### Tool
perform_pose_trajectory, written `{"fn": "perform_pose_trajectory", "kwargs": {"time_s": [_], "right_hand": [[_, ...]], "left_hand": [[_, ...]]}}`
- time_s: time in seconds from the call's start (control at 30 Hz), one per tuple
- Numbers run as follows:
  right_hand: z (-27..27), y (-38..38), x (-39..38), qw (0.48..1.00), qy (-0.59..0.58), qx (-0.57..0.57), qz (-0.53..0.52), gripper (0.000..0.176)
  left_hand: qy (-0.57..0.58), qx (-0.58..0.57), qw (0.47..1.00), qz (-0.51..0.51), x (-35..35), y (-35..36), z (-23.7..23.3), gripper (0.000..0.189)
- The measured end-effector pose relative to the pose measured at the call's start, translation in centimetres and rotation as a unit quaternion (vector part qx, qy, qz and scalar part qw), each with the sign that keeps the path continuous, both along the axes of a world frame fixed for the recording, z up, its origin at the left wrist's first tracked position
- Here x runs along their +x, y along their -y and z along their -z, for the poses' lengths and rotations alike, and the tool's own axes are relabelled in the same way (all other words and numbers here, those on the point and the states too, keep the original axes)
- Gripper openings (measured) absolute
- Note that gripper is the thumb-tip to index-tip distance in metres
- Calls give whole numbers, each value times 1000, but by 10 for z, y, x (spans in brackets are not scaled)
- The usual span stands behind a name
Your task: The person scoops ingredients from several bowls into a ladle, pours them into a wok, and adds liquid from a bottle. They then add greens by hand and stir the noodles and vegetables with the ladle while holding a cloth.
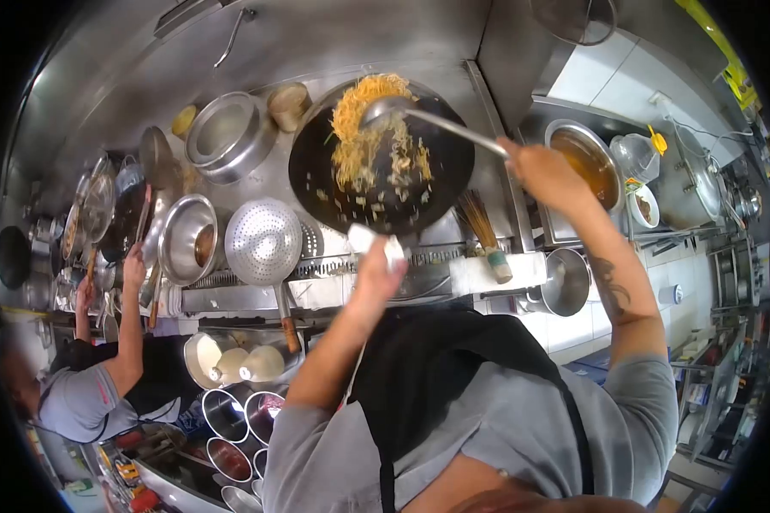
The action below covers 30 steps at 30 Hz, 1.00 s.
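My left hand (376,278) is closed around a folded white cloth (373,243) at the near rim of a large black wok (312,175). Whatever part of the wok lies under the cloth is hidden. My right hand (543,171) grips the handle of a long metal ladle (453,128). The ladle's bowl rests against yellow noodles (359,103) heaped at the far side of the wok. Pale chopped pieces are scattered, some seemingly in mid-air, over the wok's dark inside. To the right of the wok lies a bamboo wok brush (483,231).
Left of the wok sit a perforated strainer (263,242), a steel bowl (180,239) and stacked pans (222,137). At right stand a pot of brown liquid (597,162) and a steel pot (566,282). A co-worker (94,385) handles another wok at far left.
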State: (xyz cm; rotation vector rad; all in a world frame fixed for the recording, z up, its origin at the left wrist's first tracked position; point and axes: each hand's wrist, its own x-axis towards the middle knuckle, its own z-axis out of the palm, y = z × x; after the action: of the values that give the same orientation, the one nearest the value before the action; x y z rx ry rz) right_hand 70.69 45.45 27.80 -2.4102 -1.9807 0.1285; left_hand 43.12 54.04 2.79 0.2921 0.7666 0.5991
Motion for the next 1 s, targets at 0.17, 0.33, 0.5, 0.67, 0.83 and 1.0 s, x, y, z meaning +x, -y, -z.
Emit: {"fn": "perform_pose_trajectory", "kwargs": {"time_s": [0.17,0.33,0.5,0.67,0.83,1.0], "right_hand": [[54,-72,56,997,-25,70,16,34],[135,-152,11,932,-292,-31,211,33],[188,-110,-36,971,-230,25,-63,40],[89,-40,14,988,62,-82,-118,46],[58,-2,11,987,-33,36,-150,48],[18,26,22,963,-210,-96,-139,49]], "left_hand": [[5,-9,1000,-21,35,-88,5,3],[3,-6,1000,-28,40,-89,11,2],[17,-13,1000,-18,39,-89,11,4],[-27,-29,997,-67,40,-79,2,8],[-4,-68,996,-60,33,-6,-87,10],[-29,-57,996,-69,30,-30,-58,8]]}}
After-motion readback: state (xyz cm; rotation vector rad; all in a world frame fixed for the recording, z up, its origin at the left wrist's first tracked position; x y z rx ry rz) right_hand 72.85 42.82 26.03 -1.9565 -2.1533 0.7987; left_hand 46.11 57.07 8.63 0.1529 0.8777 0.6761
